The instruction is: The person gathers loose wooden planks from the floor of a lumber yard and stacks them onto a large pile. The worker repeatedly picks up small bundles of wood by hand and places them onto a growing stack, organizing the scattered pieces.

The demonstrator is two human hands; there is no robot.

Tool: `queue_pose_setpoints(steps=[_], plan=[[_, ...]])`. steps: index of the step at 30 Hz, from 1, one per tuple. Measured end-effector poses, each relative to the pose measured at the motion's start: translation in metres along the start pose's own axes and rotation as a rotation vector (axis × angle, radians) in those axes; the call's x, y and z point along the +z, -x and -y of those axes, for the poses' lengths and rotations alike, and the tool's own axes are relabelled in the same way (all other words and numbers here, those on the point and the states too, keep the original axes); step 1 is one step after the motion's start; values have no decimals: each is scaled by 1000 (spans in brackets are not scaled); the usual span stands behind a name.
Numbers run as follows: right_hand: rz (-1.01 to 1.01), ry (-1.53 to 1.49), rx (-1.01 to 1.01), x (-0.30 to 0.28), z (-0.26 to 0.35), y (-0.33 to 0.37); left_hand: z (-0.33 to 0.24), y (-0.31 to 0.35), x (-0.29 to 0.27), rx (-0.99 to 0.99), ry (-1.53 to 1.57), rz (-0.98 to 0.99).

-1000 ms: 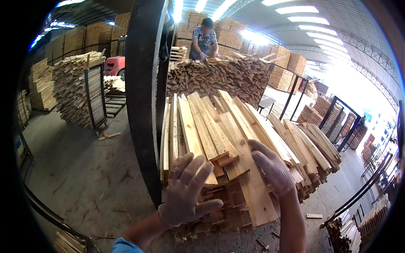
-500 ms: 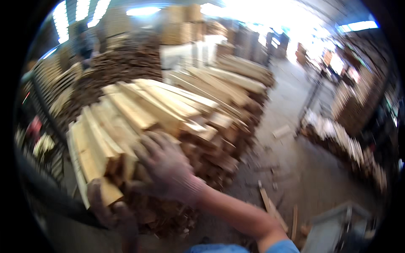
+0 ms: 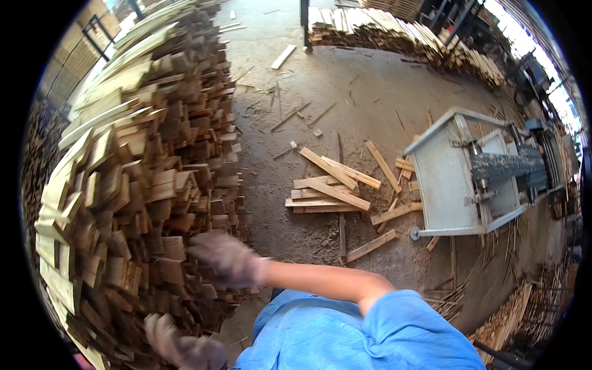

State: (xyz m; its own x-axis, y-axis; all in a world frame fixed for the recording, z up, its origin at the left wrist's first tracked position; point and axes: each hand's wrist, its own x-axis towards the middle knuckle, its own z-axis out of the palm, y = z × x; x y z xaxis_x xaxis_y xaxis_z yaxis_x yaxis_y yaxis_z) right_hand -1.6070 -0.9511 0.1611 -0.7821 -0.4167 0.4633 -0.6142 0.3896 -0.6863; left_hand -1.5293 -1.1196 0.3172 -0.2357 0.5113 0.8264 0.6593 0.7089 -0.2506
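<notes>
A tall stack of sawn boards (image 3: 163,179) fills the left side, its uneven ends facing me. My right hand (image 3: 225,259), in a dusty work glove, is in front of the lower board ends. Its fingers are smeared by motion, so I cannot make out a grip. Lower left, my gloved left hand (image 3: 182,346) is beside the near end of the stack, its fingers slightly bent and apart, with no board visible in it. Whether either hand touches the stack is unclear.
Loose boards (image 3: 327,191) lie in a pile on the dusty floor. Right of them stands a grey metal machine (image 3: 447,179) with a roller. Another board stack (image 3: 382,31) is at the back, near a dark post (image 3: 304,24). Thin offcuts (image 3: 512,314) lie lower right.
My view has swung down and to the right. Both hands, earlier at boards on top of the stack, are now beside its end faces, and the left no longer touches a board end.
</notes>
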Motion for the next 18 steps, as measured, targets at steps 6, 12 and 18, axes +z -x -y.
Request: queue_pose_setpoints(steps=[6,12,18], plan=[[214,229,1440,-103,-84,342,-106,34,111,-412,555,604],[184,169,2021,-173,-28,531,-178,77,190,-587,755,891],[227,-28,2020,-121,-8,633,-238,123,288,-686,1001,1317]])
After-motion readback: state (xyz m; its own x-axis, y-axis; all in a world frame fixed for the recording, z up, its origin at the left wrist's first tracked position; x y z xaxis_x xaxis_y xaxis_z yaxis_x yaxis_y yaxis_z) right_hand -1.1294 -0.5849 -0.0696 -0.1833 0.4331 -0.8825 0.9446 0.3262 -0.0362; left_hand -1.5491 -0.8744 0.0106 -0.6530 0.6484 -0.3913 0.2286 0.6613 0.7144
